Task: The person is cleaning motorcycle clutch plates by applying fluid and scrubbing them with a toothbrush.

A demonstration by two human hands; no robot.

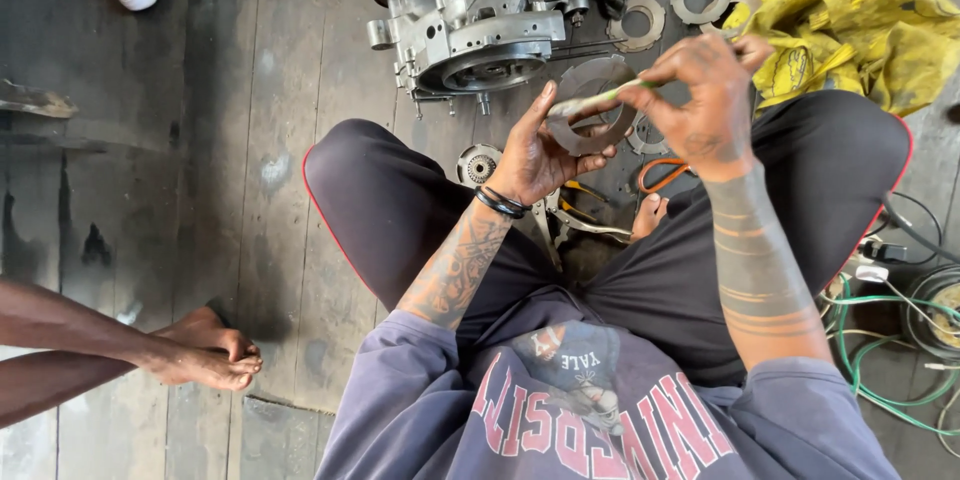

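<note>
The left hand (530, 155) fingers are gripping a flat grey ring plate (590, 108) by its lower edge, holding it upright above the lap. The right hand (705, 100) fingers are pinching a thin pale-green tool (600, 100) and laying its tip across the ring's face. The step in hand is judged to be scraping or cleaning the ring surface. The next move is judged to call for a steady left grip while the tool is drawn along the face, with the ring turned to reach untreated parts. Beyond the hands, an engine case (465, 30) is resting on the plank floor (290, 60), with more rings (640, 20) beside it and a yellow cloth (860, 25) to the right.
</note>
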